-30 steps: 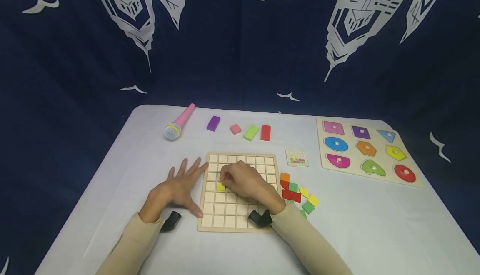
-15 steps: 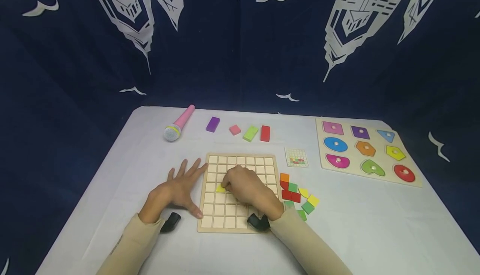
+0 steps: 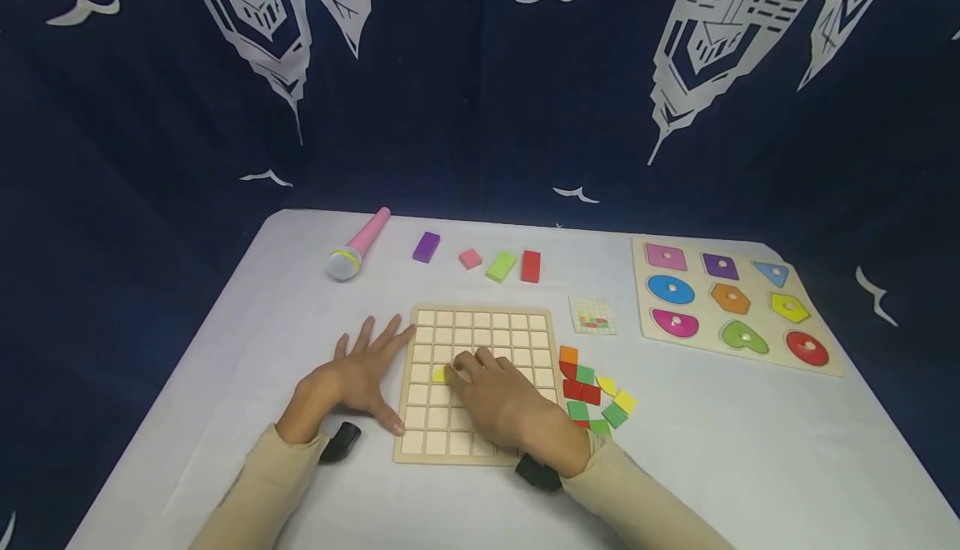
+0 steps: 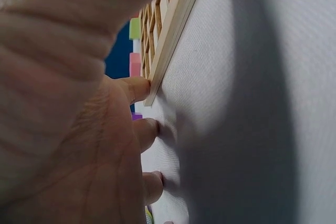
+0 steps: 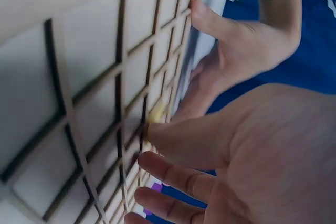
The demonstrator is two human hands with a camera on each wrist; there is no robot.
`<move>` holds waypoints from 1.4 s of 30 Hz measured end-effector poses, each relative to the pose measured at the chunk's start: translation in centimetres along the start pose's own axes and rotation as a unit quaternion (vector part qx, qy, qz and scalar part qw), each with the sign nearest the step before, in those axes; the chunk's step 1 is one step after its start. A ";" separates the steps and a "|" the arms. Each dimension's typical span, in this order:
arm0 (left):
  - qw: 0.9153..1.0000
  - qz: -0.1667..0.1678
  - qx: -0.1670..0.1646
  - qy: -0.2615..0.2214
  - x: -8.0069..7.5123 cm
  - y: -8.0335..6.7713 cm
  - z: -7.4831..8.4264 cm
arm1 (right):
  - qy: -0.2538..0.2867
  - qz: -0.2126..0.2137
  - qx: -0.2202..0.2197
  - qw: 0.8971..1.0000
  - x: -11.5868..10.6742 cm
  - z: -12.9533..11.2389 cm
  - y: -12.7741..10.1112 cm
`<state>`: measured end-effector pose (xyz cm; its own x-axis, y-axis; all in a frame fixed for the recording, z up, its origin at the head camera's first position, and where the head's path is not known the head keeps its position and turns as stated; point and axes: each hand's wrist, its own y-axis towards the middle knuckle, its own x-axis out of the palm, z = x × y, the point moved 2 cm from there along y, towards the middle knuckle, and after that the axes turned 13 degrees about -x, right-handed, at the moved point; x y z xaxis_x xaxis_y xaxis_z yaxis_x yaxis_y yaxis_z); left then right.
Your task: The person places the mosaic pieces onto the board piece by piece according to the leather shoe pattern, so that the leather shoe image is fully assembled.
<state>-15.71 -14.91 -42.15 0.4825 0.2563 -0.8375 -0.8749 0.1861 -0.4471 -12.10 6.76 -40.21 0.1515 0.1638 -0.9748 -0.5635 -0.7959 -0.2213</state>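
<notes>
One yellow tile (image 3: 438, 375) sits in a pale wooden grid (image 3: 444, 337), left hand (image 3: 357, 378) and right hand (image 3: 498, 397) unclenched.

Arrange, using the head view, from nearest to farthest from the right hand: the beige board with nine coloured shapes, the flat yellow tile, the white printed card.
1. Flat yellow tile, on the wooden grid board, by the right hand.
2. White printed card, right of the grid board.
3. Beige board with nine coloured shapes, farthest right.
</notes>
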 end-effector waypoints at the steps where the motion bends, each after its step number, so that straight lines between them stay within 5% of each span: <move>1: 1.000 0.000 0.002 -0.001 0.0 0.0 0.0 | 0.014 0.014 0.001 1.000 0.0 0.2 -0.3; 9: 1.000 0.002 0.000 -0.005 0.0 0.0 0.1 | 0.164 0.139 0.016 0.976 0.7 5.0 -5.7; 22: 1.000 0.006 -0.002 -0.012 0.1 -0.2 -0.3 | 0.232 0.168 0.163 0.944 2.4 10.7 -13.3; 42: 1.000 0.010 0.002 -0.018 0.3 -0.1 0.0 | 0.257 0.148 0.188 0.936 4.3 13.1 -13.6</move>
<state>-15.52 -14.89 -42.34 0.4668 0.2940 -0.8340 -0.8839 0.1837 -0.4300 -14.40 25.96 -41.75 0.2602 -0.4098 -0.8743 -0.8739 -0.4851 -0.0327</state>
